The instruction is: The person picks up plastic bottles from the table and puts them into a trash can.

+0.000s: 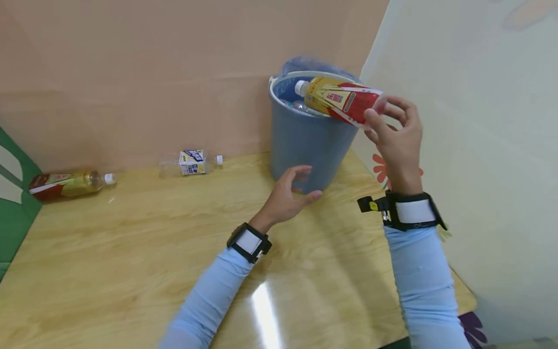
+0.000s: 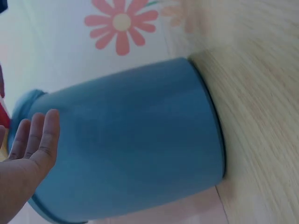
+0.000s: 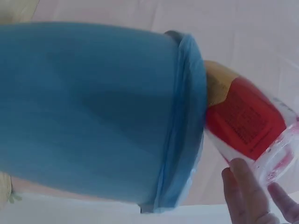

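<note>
My right hand [image 1: 398,131] holds a plastic drink bottle [image 1: 344,99] with a red and yellow label by its base, thumb on the near side. Its white cap points left over the mouth of a blue bucket [image 1: 311,145]. In the right wrist view the bottle [image 3: 247,116] slants past the bucket's bag-lined rim [image 3: 189,121], with fingertips at its clear base. My left hand [image 1: 287,194] is in front of the bucket, fingers spread and loosely bent, holding nothing. The left wrist view has its fingers [image 2: 46,137] overlapping the bucket's side [image 2: 135,140].
A clear bottle [image 1: 193,162] with a white and blue label lies by the back wall. Another red and yellow bottle [image 1: 69,185] lies at the far left. Clear plastic shows inside the bucket, under its blue liner bag [image 1: 316,65]. A pale wall [image 1: 479,145] bounds the table [image 1: 174,242] at right.
</note>
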`<state>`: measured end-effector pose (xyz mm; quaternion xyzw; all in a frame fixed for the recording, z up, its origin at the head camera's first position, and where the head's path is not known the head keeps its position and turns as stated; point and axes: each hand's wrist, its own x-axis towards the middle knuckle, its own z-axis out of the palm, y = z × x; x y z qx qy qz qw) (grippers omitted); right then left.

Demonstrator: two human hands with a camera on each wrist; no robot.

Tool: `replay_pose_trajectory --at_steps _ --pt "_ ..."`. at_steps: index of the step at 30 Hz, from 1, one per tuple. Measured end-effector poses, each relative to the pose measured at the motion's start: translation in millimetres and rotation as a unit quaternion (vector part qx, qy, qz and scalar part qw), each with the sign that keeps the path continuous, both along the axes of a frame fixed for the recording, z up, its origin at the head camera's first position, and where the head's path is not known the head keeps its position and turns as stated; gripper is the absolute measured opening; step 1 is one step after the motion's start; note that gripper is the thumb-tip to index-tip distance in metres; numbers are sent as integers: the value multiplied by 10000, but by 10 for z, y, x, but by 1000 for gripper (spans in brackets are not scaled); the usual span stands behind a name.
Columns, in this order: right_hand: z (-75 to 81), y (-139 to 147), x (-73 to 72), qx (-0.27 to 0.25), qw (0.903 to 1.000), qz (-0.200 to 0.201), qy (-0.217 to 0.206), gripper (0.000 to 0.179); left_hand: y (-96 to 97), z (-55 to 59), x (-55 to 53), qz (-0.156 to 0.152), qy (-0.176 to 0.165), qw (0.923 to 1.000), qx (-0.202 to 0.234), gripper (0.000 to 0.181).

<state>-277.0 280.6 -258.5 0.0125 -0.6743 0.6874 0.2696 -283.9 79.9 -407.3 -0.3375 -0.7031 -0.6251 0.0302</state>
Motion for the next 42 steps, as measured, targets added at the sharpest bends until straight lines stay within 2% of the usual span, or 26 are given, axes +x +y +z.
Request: replay_pose_trajectory --at_steps 4,8,14,19,24,27,31,34,36,39,42 --pt "-12 4 -42 451 9985 -190 -241 66 36 -24 25 -2 -12 9999 -139 65" --pt "-4 -17 -34 848 9950 -310 -425 71 -4 -44 4 -27 -10 10000 -60 68" --pt "-13 -70 -3 959 9941 -206 -464 61 -89 -36 -51 -2 -8 10000 -25 77" --pt "-74 -96 21 1074 9930 -113 -474 54 -162 -3 -100 95 -14 9998 -169 67" --pt "-177 -155 77 1306 9904 -32 -461 45 -315 -9 -244 409 -11 9987 -316 60" --pt "-282 -233 148 1385 9892 94 -472 38 -463 -25 -379 826 19 9953 -507 57" --pt "-528 -378 265 1461 9854 491 -730 37 -785 -87 -600 1502 114 9860 -715 53" --pt "-734 -528 359 1480 9795 940 -996 40 -1147 -166 -724 2016 141 9754 -879 50" --pt "-836 -637 405 1504 9745 1220 -1129 42 -1409 -220 -779 2403 99 9650 -1045 48" --pt "-934 -779 429 1399 9714 1578 -1088 39 -1764 -287 -852 2936 7 9461 -1367 46" --pt "-979 -891 431 1319 9696 1803 -997 36 -2027 -340 -907 3295 -150 9301 -1614 46"
